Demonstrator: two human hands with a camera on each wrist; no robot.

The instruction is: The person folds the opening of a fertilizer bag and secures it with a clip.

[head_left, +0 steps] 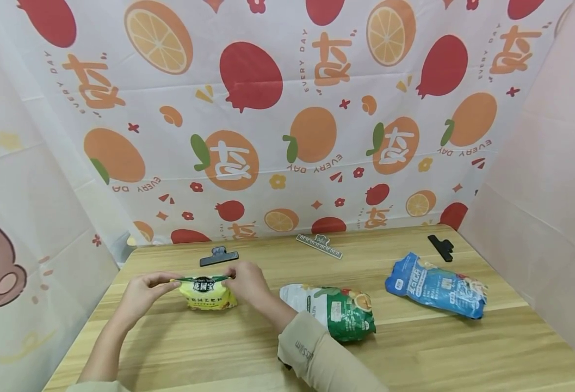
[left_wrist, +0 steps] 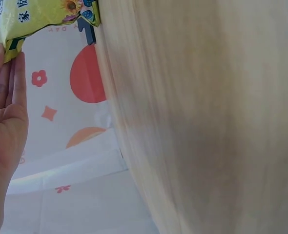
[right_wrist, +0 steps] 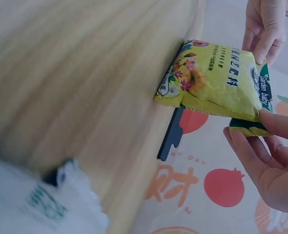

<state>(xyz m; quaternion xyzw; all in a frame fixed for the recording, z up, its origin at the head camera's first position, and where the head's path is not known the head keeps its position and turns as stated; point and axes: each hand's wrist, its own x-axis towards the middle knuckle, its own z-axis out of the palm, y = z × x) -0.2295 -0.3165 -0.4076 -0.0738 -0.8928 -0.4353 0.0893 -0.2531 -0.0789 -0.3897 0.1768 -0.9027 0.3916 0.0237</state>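
Note:
A small yellow snack bag [head_left: 208, 294] stands upright on the wooden table [head_left: 218, 348] in the head view. My left hand [head_left: 169, 281] pinches the left end of its green top edge. My right hand [head_left: 233, 277] pinches the right end. The right wrist view shows the yellow bag [right_wrist: 217, 80] with my right hand's thumb and fingers [right_wrist: 261, 146] closed on its top corner, and my left hand [right_wrist: 266, 29] on the far corner. In the left wrist view only the bag's corner [left_wrist: 41, 17] shows, above my left palm [left_wrist: 5, 107].
A black clip [head_left: 218, 256] lies just behind the bag. To the right lie a green and white bag [head_left: 336, 311] and a blue bag [head_left: 436, 286]. A ruler-shaped clip [head_left: 319, 246] and another black clip [head_left: 441, 246] lie near the back edge. Printed cloth walls surround the table.

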